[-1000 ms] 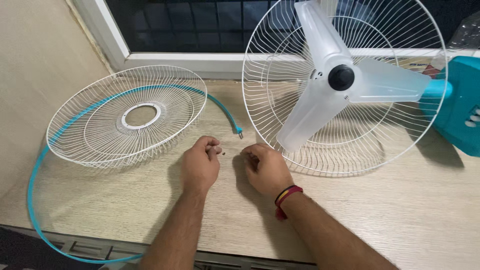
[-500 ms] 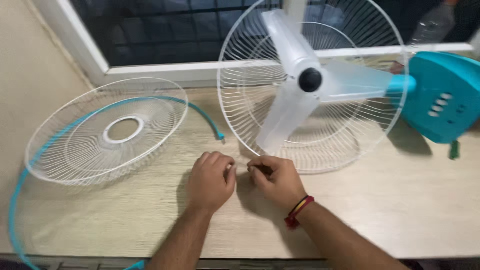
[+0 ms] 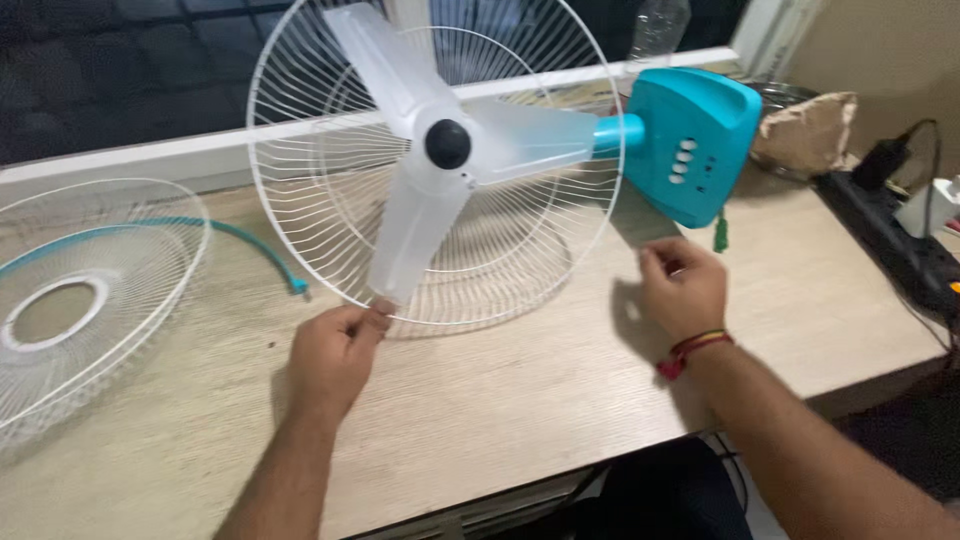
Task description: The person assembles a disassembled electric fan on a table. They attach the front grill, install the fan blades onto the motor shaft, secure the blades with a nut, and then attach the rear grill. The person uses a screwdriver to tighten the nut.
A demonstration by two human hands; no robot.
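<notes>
Left hand [image 3: 335,350] pinches the guard [image 3: 300,240] rim; right hand [image 3: 682,287], seemingly empty and half-curled, hovers. The unsteadied fan [image 3: 445,150] could tip.

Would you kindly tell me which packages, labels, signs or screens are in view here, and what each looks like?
Brown paper bag: crumpled, at the table's far right corner behind the teal fan base.
Clear plastic bottle: on the window sill, top out of view.
No labels, signs or screens show.

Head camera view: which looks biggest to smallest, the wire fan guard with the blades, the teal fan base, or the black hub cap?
1. Wire fan guard, by far the largest.
2. Teal fan base.
3. Black hub cap, the smallest.
</notes>
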